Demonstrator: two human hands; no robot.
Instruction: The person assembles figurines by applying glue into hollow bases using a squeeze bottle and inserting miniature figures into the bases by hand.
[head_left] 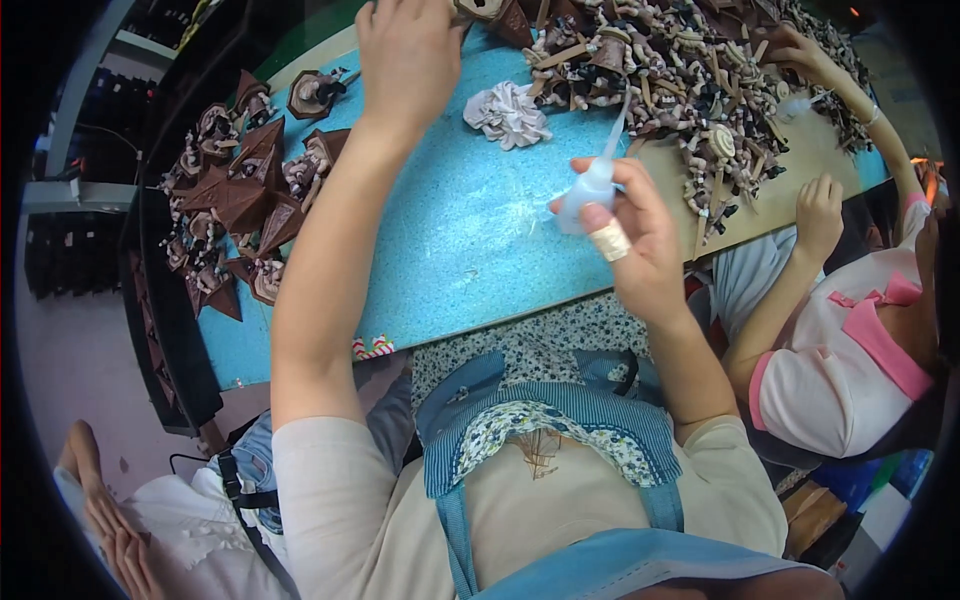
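My right hand [645, 235] is closed round a small translucent squeeze bottle [588, 196], whose long thin nozzle points up and away from me. Tan tape wraps the thumb of that hand. My left arm stretches over the table to the far edge, where my left hand [410, 60] is partly cut off by the picture's top. Its fingertips are out of sight, so whatever they touch cannot be made out. Just right of it lies a brown piece with a round opening [488, 8]. A crumpled white wad [508, 115] rests on the blue tabletop [450, 260] between my hands.
Brown star-shaped pieces with small figures [240, 190] crowd the table's left side. A large heap of small figurine parts [690, 90] covers the back right. At the right, another person's hand [805, 55] reaches into that heap; a second bottle [795, 107] lies nearby.
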